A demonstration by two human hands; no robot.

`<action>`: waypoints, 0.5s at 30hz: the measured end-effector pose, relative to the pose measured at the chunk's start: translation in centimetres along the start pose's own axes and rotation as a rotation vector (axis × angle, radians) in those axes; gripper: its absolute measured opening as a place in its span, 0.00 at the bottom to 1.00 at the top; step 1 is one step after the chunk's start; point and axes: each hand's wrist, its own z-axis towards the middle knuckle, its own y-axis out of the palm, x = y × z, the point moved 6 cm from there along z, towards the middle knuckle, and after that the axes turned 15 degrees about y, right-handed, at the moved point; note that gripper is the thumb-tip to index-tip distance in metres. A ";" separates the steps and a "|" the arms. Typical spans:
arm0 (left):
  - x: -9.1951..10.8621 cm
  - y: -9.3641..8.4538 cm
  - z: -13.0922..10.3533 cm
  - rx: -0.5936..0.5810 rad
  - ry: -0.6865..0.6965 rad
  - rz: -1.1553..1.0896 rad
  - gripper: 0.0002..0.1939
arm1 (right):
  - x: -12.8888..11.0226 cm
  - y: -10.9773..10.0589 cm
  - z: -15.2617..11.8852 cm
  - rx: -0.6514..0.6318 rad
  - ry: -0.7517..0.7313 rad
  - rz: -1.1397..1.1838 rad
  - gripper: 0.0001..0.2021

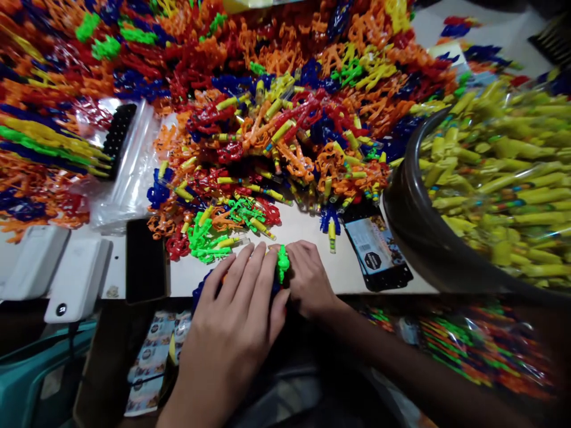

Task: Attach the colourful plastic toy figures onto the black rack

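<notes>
At the table's front edge, my left hand is wrapped over a bundle of plastic toy figures. Its fingers hide most of the bundle; a bright green figure shows at its right end and some blue plastic at its left. My right hand is closed against that green end, and its fingertips are hidden, so what it grips cannot be made out. Just beyond my left hand lie green toy figures with yellow-wrapped tubes attached. A blue figure with a yellow tube lies past my right hand.
A large heap of coloured figures covers the back. A dark tub of yellow-wrapped tubes stands right, beside printed cards. At left are clear plastic bags, a black phone and white devices. Packed figures lie below the table edge.
</notes>
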 end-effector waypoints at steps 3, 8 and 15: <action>0.2 0.0 0.0 -0.001 0.011 0.019 0.20 | -0.1 0.2 -0.3 -0.048 0.086 0.004 0.18; 0.0 -0.2 0.0 0.038 -0.007 -0.009 0.19 | 0.4 0.8 -0.9 -0.111 0.195 0.087 0.25; -0.2 -0.2 -0.3 0.059 -0.050 -0.009 0.19 | 1.4 0.5 -0.5 -0.099 0.274 0.294 0.34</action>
